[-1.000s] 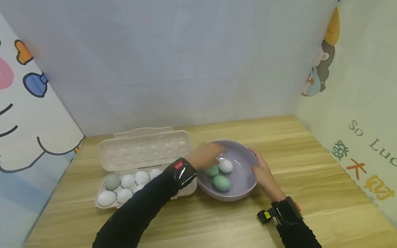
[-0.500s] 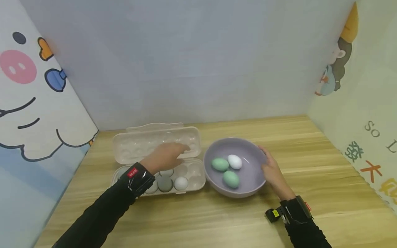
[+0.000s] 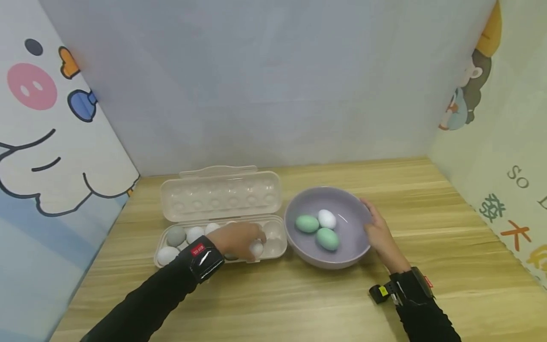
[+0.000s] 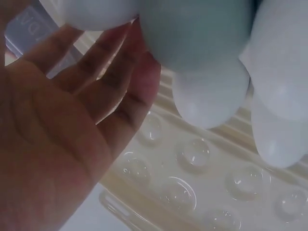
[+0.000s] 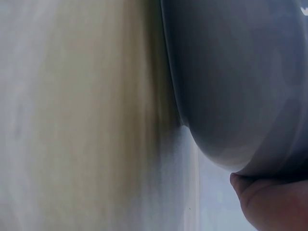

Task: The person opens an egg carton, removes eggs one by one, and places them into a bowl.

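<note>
- Spreading back to a smooth grey-blue sheet (image 3: 256, 95), the pale yellow-brown, wood-grained desk (image 3: 299, 304) met it along the back edge.
- Beside the left edge rose a white-and-blue panel (image 3: 107, 161) printed with a pink-snouted cartoon; beside the right edge, a pale green panel (image 3: 513, 118) bore a dark-haired figure and coloured lettering.
- Toward the desk's back left corner lay a pale pinkish plastic egg carton (image 3: 275, 232), its dimpled lid (image 3: 220, 194) open on the back-edge side; a grey-green egg (image 3: 176, 236) sat in its back left cell.
- Over the carton's front row, the left hand (image 3: 238, 240) bent round a smooth white egg (image 3: 257, 249); whether it pinched the egg, I could not tell.
- Just beside the carton's right end stood a round, glossy lavender bowl (image 3: 354, 232), holding one white and two mint-green eggs (image 3: 327, 239).
- At the bowl's right rim, the right hand (image 3: 382, 240) pinched the wall.
</note>
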{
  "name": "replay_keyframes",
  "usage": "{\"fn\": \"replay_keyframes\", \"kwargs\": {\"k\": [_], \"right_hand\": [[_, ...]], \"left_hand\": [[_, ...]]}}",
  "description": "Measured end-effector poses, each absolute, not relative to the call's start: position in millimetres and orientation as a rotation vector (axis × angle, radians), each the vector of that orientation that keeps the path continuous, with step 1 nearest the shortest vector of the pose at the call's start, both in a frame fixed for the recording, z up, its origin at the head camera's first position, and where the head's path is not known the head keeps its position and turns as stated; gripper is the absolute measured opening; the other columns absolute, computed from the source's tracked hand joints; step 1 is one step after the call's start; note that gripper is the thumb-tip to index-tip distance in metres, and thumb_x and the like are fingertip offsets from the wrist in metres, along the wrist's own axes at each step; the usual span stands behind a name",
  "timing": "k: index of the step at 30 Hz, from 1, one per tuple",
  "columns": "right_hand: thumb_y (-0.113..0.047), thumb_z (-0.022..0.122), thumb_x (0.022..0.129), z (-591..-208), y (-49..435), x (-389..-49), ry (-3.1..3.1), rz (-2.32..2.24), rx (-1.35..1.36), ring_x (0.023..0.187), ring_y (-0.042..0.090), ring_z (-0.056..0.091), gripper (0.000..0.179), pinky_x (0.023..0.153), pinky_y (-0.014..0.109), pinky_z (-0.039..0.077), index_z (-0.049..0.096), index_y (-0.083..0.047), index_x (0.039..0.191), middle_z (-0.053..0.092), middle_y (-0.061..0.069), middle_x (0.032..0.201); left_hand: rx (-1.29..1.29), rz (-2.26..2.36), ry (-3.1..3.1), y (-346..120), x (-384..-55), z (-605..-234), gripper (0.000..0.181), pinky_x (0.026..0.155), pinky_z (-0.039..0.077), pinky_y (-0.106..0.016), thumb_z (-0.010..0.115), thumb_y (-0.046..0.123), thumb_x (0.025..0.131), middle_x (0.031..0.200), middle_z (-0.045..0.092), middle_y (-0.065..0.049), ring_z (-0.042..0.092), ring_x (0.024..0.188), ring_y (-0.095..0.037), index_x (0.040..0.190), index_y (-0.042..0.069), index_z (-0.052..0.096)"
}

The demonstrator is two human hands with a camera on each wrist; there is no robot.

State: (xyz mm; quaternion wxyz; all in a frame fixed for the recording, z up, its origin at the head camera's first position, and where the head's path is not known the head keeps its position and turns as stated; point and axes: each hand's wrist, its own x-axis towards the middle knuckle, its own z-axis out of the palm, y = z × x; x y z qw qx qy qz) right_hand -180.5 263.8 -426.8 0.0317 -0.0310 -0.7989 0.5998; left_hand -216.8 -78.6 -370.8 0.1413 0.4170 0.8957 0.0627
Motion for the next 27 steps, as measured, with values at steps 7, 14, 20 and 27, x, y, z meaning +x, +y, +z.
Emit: {"fn": "replay_keyframes", "kwargs": {"k": [7,14,20,27], "right_hand": [[0.012,0.025,0.076,-426.2,263.0,-180.5,-2.431,1.877,-0.072,0.13,0.04,0.014,0.071,0.102,0.058,0.018,0.015,-0.015,0.142,0.011,0.015,0.147],[0.012,0.026,0.076,-426.5,264.3,-180.7,-2.428,1.881,-0.071,0.129,0.041,0.016,0.072,0.1,0.058,0.022,0.015,-0.015,0.142,0.011,0.015,0.147],[0.011,0.025,0.077,-427.9,264.5,-181.0,-2.436,1.878,-0.094,0.129,0.04,0.015,0.071,0.101,0.058,0.02,0.015,-0.015,0.142,0.011,0.015,0.147],[0.012,0.025,0.076,-428.3,263.3,-180.3,-2.428,1.868,-0.093,0.129,0.04,0.015,0.07,0.102,0.058,0.019,0.016,-0.013,0.141,0.013,0.016,0.147]], "left_hand": [[1.198,0.2,2.567,-74.1,-215.6,-369.6,0.027,0.062,0.043,-0.029,0.07,0.011,0.06,0.08,0.047,0.005,0.048,0.071,-0.014,0.081,0.015,0.053],[1.255,0.222,2.567,-74.7,-216.2,-371.1,0.035,0.067,0.042,-0.03,0.075,0.011,0.061,0.082,0.048,0.003,0.047,0.075,-0.016,0.085,0.013,0.05],[1.286,0.32,2.547,-79.0,-213.7,-369.4,0.038,0.083,0.044,-0.034,0.074,0.004,0.061,0.095,0.056,-0.004,0.052,0.09,-0.021,0.094,0.009,0.056],[1.262,0.354,2.587,-82.7,-213.7,-357.8,0.03,0.084,0.044,-0.035,0.067,0.012,0.07,0.098,0.058,-0.002,0.053,0.092,-0.019,0.099,0.009,0.06]]}}
